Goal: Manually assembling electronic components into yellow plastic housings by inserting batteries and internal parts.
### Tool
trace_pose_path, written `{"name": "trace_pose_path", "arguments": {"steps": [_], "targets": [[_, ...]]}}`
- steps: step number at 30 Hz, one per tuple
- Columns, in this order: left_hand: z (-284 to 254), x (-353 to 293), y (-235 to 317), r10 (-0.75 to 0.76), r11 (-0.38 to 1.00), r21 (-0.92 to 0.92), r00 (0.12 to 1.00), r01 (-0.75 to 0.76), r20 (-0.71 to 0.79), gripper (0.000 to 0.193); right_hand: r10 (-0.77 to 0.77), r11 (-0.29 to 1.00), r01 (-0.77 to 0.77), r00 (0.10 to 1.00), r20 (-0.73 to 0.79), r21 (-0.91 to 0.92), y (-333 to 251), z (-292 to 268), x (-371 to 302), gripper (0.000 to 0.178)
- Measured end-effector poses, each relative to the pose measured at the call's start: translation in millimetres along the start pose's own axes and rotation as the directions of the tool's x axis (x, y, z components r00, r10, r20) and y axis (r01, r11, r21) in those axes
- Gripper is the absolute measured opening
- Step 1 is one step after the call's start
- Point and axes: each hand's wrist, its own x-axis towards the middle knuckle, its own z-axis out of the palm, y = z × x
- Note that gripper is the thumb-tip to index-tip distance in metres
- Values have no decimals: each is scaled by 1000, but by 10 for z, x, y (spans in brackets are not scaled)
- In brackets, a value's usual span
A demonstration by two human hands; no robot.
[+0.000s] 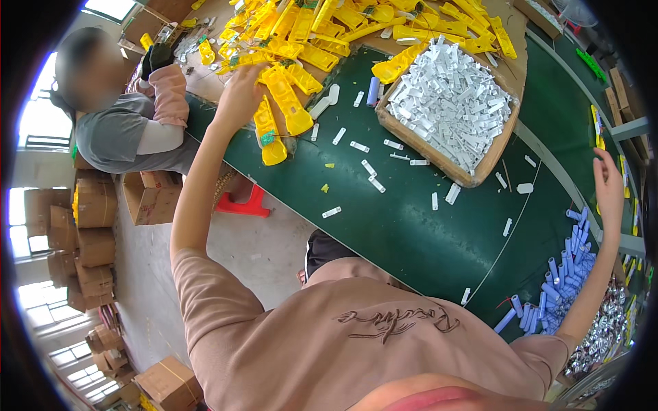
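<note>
My left hand (240, 94) reaches to the near left edge of a heap of yellow plastic casings (319, 24). Its fingers are bent against the upper end of one yellow casing (286, 101); the fingertips are partly hidden. Just below lies another casing with a small green circuit board (268, 137). Far to the right, my right hand (608, 183) is raised with its fingers stretched out and nothing visible in them. Past its fingertips, a yellow-and-black piece (597, 127) lies along the line at the table's side.
A cardboard tray (473, 179) full of small white plastic parts stands on the green table (411, 233), with loose white parts around it. Blue cylindrical cells (558, 281) and shiny metallic pieces (600, 329) are heaped at right. A co-worker (130, 127) works at left, near a red stool (245, 203).
</note>
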Motion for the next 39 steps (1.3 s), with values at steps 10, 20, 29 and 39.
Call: {"name": "trace_pose_path", "arguments": {"steps": [10,20,29,39], "targets": [[227,1136,-289,-292,948,-4,865,318,-408,69,-8,989,5,1000,20,145,-855,58,-404,20],[376,2532,-186,-482,875,-156,853,459,-201,86,69,986,-71,997,17,148,-878,236,-349,15],[270,3744,160,-6,878,-473,986,-75,-167,65,-6,994,-3,997,75,112,-1068,425,-84,14],[370,2841,-167,-149,986,-95,984,140,-98,92,46,989,-52,998,47,138,-1051,449,-180,13]]}}
